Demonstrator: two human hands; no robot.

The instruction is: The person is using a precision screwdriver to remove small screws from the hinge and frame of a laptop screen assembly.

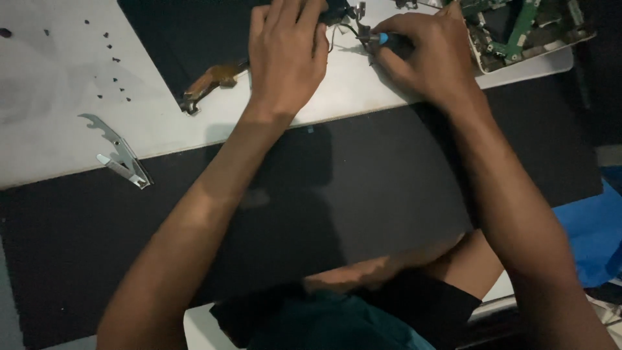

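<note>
- Left hand (287, 55) lies flat, fingers spread, pressing a dark panel (188, 39) at the far edge.
- Right hand (431, 55) grips a blue-handled screwdriver (382, 39), its tip just right of the left hand.
- Metal hinge bracket (120, 152) lies well apart, near left.

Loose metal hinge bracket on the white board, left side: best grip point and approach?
Judging by its shape, grip the metal hinge bracket across the thin curved arm at its upper end, coming straight down from above. It lies flat on the white board with bare board on both sides of that arm. The folded, bulkier foot at the lower right sits at the board's edge, so it offers less finger room.
</note>
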